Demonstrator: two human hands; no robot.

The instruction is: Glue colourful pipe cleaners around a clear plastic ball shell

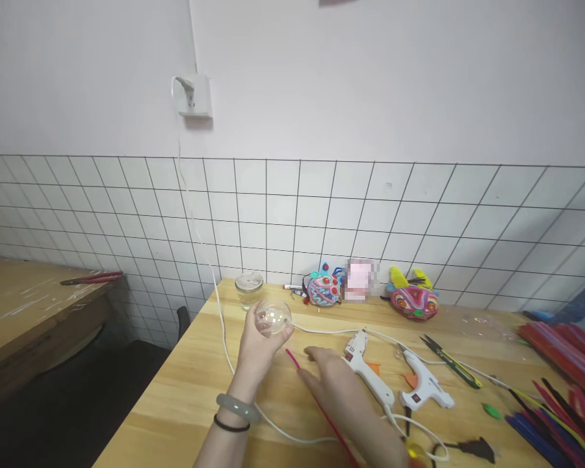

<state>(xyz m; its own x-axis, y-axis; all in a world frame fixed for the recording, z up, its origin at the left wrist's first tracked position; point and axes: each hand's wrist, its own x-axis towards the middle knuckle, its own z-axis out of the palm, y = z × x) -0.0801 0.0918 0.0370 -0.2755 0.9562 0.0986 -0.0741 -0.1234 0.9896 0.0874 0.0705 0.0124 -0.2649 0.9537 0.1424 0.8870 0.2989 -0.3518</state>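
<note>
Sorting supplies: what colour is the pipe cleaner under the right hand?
Red pipe cleaner, head view.

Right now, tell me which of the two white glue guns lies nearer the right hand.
The left glue gun, almost touching the right hand. The other glue gun lies farther right, beside the snips.

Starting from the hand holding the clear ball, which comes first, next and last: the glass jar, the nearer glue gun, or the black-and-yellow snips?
1. glass jar, just behind the left hand, which holds the clear ball.
2. nearer glue gun, out to the right.
3. snips, farther right, past the second glue gun.
</note>
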